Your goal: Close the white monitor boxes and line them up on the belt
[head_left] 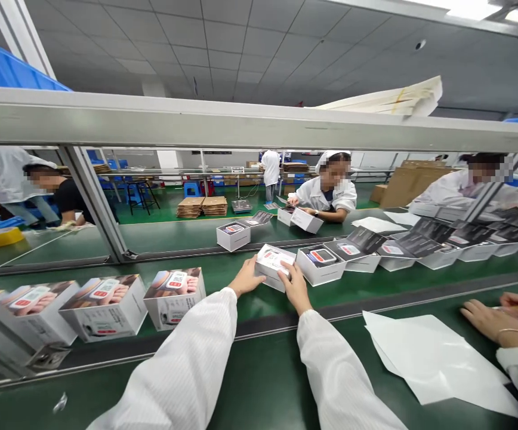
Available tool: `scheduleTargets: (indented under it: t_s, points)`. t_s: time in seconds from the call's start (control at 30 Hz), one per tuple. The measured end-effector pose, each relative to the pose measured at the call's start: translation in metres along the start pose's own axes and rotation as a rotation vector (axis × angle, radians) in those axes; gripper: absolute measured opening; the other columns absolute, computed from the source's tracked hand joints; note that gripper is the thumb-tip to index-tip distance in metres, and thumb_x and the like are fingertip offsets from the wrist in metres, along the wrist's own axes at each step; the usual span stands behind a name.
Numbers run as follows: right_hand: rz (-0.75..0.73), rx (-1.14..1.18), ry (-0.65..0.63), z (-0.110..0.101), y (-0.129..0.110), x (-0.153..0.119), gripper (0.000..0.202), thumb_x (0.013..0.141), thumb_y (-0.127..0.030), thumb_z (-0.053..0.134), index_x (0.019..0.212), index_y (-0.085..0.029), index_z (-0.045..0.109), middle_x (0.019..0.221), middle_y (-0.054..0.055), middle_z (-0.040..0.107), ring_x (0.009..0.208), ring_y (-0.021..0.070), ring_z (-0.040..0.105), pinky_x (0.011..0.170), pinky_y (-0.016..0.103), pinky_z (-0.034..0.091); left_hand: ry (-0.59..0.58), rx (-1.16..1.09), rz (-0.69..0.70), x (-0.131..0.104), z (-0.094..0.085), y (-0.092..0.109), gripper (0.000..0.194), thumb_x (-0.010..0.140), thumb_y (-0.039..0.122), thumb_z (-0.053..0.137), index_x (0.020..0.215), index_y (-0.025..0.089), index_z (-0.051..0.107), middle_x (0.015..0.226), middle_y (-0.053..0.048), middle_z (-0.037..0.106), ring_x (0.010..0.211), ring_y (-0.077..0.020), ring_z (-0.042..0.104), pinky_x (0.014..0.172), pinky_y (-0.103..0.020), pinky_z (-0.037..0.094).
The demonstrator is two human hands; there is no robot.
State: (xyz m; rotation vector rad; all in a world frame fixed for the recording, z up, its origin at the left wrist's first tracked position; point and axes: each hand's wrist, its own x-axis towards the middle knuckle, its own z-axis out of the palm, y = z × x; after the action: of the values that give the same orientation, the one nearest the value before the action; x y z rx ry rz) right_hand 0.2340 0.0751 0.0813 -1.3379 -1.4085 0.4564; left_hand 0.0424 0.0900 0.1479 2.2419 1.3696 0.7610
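Note:
Between my two hands is a small white product box (271, 261) with a printed picture on it, tilted above the green conveyor belt (250, 307). My left hand (246, 278) grips its left side, fingers behind and thumb at the near edge. On the right side, my right hand (295, 288) holds the same box with bent fingers. Just right of it stands an open box (320, 263) with a device showing inside. To the left, closed boxes (173, 297) with a picture of a wrist device stand on the belt.
Open boxes (397, 248) with dark lids raised line the belt's right. White sheets (438, 355) lie on the near table, beside a co-worker's hands (487, 319). A metal post (93, 203) and overhead beam (241, 122) frame the line. Another co-worker (326, 188) handles boxes opposite.

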Motion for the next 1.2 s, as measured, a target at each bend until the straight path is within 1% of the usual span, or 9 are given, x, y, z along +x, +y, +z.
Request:
scheduleTargets:
  t_s: [0.17, 0.33, 0.47, 0.53, 0.67, 0.7, 0.83, 0.97, 1.2]
  points:
    - [0.085, 0.285, -0.094, -0.018, -0.005, 0.001, 0.055, 0.079, -0.061, 0.06, 0.121, -0.025, 0.066, 0.128, 0.008, 0.062, 0.12, 0.0288, 0.055, 0.101, 0.043, 0.044, -0.029, -0.014, 0.073, -0.028, -0.017, -0.003, 0.083, 0.082, 0.032, 0.068, 0.152, 0.015, 0.028, 0.135, -0.019, 0.046, 0.124, -0.0323, 0.049, 0.107, -0.049, 0.037]
    - [0.312, 0.69, -0.22, -0.012, -0.024, -0.01, 0.059, 0.074, -0.071, 0.061, 0.107, -0.022, 0.065, 0.089, 0.004, 0.07, 0.073, 0.0202, 0.064, 0.06, 0.03, 0.052, -0.087, 0.157, 0.296, -0.053, -0.072, 0.028, 0.102, 0.063, 0.048, 0.086, 0.15, 0.035, 0.033, 0.151, -0.011, 0.027, 0.14, -0.0422, 0.018, 0.113, -0.059, 0.015]
    - [0.435, 0.668, -0.345, 0.002, -0.043, -0.019, 0.05, 0.073, -0.066, 0.065, 0.098, -0.022, 0.065, 0.082, 0.003, 0.07, 0.065, 0.0188, 0.064, 0.056, 0.029, 0.05, -0.243, 0.333, 0.35, -0.065, -0.109, 0.049, 0.096, 0.076, 0.057, 0.074, 0.154, 0.037, 0.022, 0.134, -0.012, 0.042, 0.122, -0.0359, 0.042, 0.103, -0.05, 0.035]
    - [0.472, 0.492, -0.207, -0.007, -0.043, -0.015, 0.043, 0.08, -0.06, 0.059, 0.098, -0.022, 0.066, 0.085, 0.006, 0.071, 0.068, 0.0205, 0.066, 0.057, 0.03, 0.05, -0.282, 0.349, 0.291, -0.07, -0.122, 0.045, 0.091, 0.081, 0.061, 0.067, 0.155, 0.037, 0.02, 0.126, -0.01, 0.047, 0.111, -0.032, 0.048, 0.096, -0.044, 0.04]
    - [0.462, -0.029, 0.554, -0.056, -0.017, 0.01, 0.037, 0.086, -0.048, 0.048, 0.099, -0.02, 0.067, 0.105, 0.012, 0.07, 0.098, 0.0269, 0.063, 0.083, 0.037, 0.047, -0.268, 0.417, 0.236, -0.08, -0.143, 0.013, 0.084, 0.084, 0.068, 0.058, 0.154, 0.036, 0.024, 0.125, -0.01, 0.047, 0.112, -0.0332, 0.047, 0.095, -0.043, 0.039]
    - [0.497, -0.101, 0.649, -0.069, -0.007, 0.018, 0.038, 0.085, -0.047, 0.048, 0.104, -0.02, 0.066, 0.108, 0.013, 0.069, 0.104, 0.0283, 0.06, 0.089, 0.04, 0.045, -0.265, 0.444, 0.231, -0.083, -0.147, 0.003, 0.082, 0.085, 0.068, 0.056, 0.153, 0.036, 0.025, 0.126, -0.011, 0.047, 0.114, -0.0337, 0.046, 0.096, -0.044, 0.038]
    - [0.575, -0.099, 0.563, -0.095, 0.023, 0.045, 0.036, 0.077, -0.049, 0.058, 0.092, -0.018, 0.069, 0.101, 0.016, 0.07, 0.096, 0.0298, 0.06, 0.086, 0.042, 0.042, -0.307, 0.463, 0.154, -0.09, -0.16, -0.025, 0.077, 0.087, 0.066, 0.054, 0.153, 0.037, 0.026, 0.127, -0.011, 0.048, 0.115, -0.0333, 0.047, 0.097, -0.043, 0.038]
    - [0.491, -0.028, 0.406, -0.086, 0.032, 0.055, 0.025, 0.072, -0.04, 0.062, 0.075, -0.017, 0.068, 0.087, 0.017, 0.071, 0.08, 0.0265, 0.062, 0.075, 0.039, 0.042, -0.322, 0.431, 0.116, -0.097, -0.171, -0.032, 0.076, 0.088, 0.065, 0.054, 0.153, 0.037, 0.026, 0.134, -0.01, 0.048, 0.121, -0.0329, 0.047, 0.101, -0.043, 0.038]
    - [0.306, 0.005, 0.38, -0.058, 0.013, 0.031, 0.042, 0.076, -0.038, 0.055, 0.108, -0.016, 0.068, 0.102, 0.017, 0.071, 0.09, 0.0283, 0.063, 0.085, 0.041, 0.043, -0.238, 0.527, 0.057, -0.108, -0.172, -0.022, 0.075, 0.087, 0.062, 0.056, 0.152, 0.032, 0.033, 0.153, -0.015, 0.034, 0.142, -0.0421, 0.025, 0.111, -0.06, 0.023]
